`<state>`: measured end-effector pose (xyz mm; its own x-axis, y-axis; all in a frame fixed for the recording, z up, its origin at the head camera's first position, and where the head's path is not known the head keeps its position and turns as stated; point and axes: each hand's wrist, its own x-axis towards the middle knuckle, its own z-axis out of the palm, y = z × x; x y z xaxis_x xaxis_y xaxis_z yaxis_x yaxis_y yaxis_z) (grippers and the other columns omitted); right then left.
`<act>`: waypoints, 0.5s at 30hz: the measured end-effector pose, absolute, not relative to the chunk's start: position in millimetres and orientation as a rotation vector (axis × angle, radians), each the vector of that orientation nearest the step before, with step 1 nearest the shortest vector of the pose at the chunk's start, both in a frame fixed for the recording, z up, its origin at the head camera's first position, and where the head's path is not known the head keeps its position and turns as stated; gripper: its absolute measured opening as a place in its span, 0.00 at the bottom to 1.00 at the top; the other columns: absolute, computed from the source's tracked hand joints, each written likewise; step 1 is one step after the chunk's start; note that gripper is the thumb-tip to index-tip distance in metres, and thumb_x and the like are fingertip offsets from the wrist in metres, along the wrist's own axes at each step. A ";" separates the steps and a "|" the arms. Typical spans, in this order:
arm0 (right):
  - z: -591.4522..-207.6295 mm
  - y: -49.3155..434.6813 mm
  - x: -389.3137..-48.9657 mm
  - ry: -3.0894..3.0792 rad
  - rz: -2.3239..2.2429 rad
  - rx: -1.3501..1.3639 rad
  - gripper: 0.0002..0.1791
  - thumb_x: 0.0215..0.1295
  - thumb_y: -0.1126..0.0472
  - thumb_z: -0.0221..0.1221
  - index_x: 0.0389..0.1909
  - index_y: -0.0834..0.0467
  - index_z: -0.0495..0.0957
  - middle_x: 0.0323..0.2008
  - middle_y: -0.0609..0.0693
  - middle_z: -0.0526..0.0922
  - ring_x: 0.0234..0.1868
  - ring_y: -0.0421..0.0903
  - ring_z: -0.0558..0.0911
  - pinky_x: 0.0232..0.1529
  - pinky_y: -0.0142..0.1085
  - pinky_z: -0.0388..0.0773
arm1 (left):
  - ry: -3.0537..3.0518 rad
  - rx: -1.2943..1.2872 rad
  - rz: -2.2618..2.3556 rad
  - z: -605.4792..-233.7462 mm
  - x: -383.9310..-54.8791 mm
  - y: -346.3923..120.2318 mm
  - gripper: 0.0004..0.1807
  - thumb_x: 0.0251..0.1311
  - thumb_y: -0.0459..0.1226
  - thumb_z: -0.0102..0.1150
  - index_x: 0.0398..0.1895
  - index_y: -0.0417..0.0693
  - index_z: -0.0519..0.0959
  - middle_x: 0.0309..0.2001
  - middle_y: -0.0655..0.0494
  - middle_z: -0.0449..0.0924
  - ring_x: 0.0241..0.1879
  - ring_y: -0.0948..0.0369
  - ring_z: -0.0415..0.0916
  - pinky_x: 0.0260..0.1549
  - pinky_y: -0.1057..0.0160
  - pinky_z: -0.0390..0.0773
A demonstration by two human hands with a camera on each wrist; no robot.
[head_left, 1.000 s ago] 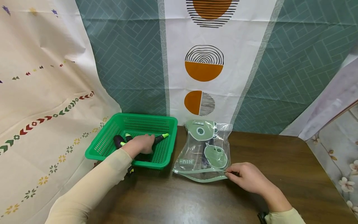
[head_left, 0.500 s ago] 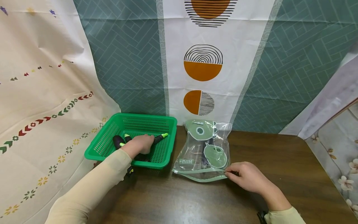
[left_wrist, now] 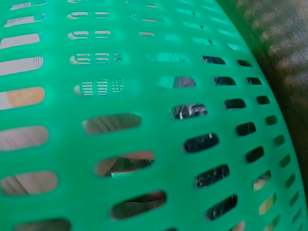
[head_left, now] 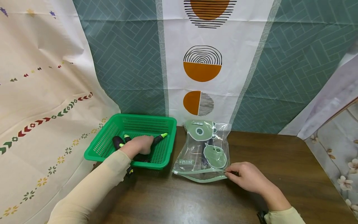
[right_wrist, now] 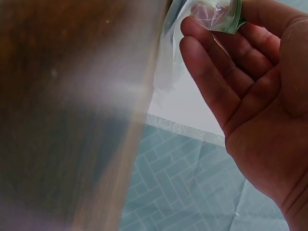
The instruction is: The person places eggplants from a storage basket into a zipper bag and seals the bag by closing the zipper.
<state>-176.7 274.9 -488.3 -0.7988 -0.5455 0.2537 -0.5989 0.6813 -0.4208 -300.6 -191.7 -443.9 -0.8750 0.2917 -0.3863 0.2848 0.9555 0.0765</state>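
My left hand (head_left: 142,144) is down inside the green plastic basket (head_left: 174,137), over dark eggplants with light green stem ends. One eggplant (head_left: 158,139) sticks out past the hand to the right; another eggplant (head_left: 117,142) lies left of the wrist. The fingers are hidden, so I cannot tell whether they hold one. With thumb and fingertips, my right hand (head_left: 247,176) pinches the right corner of a clear zip bag's green-edged mouth (head_left: 201,179). The zip bag (head_left: 193,149) lies flat with a dark long thing inside, behind its green cartoon prints. In the right wrist view the bag's corner (right_wrist: 233,21) shows between the fingers.
The brown wooden table (head_left: 173,202) carries the basket and the bag. A patterned cloth (head_left: 134,62) hangs directly behind them. A cream cloth (head_left: 50,109) borders the left, and a flowered cloth (head_left: 341,168) the right. The slotted basket wall (left_wrist: 62,110) fills the left wrist view.
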 end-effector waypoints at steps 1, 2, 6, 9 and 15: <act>-488.7 274.8 -176.6 -2.780 0.753 0.949 0.08 0.71 0.62 0.74 0.40 0.43 0.93 0.38 0.30 0.89 0.38 0.30 0.84 0.40 0.40 0.88 | 2.703 0.414 0.038 -444.0 -300.5 -192.2 0.25 0.75 0.29 0.63 0.72 0.37 0.74 0.63 0.37 0.82 0.49 0.49 0.78 0.50 0.48 0.79; -489.0 274.7 -176.5 -2.779 0.751 0.948 0.08 0.71 0.62 0.74 0.40 0.43 0.93 0.38 0.29 0.88 0.38 0.30 0.84 0.40 0.40 0.88 | 2.703 0.415 0.053 -444.0 -300.4 -192.8 0.25 0.74 0.29 0.62 0.72 0.36 0.74 0.63 0.37 0.82 0.50 0.48 0.78 0.50 0.48 0.79; -489.8 274.3 -176.3 -2.773 0.747 0.944 0.08 0.72 0.62 0.74 0.39 0.43 0.92 0.37 0.29 0.88 0.38 0.30 0.84 0.40 0.40 0.88 | 2.701 0.420 0.121 -444.5 -301.1 -195.9 0.27 0.72 0.27 0.62 0.73 0.36 0.74 0.63 0.36 0.82 0.50 0.49 0.77 0.49 0.49 0.77; -489.9 274.3 -176.4 -2.771 0.742 0.946 0.07 0.72 0.62 0.74 0.40 0.43 0.93 0.38 0.29 0.89 0.38 0.30 0.84 0.41 0.40 0.88 | 2.693 0.422 0.185 -444.3 -301.5 -198.2 0.28 0.71 0.27 0.63 0.73 0.36 0.74 0.63 0.37 0.82 0.50 0.49 0.77 0.49 0.49 0.76; -489.7 274.3 -176.0 -2.766 0.737 0.956 0.07 0.71 0.62 0.74 0.39 0.44 0.92 0.37 0.29 0.88 0.38 0.30 0.84 0.40 0.40 0.88 | 2.667 0.437 0.310 -441.7 -301.2 -202.0 0.21 0.71 0.29 0.68 0.65 0.38 0.77 0.56 0.42 0.83 0.48 0.49 0.77 0.52 0.48 0.79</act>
<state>-176.0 274.3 -489.7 -0.7925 -0.5484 0.2667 -0.6084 0.6813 -0.4070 -301.2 -202.0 -441.7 -0.8631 0.3478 -0.3663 0.2546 0.9258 0.2794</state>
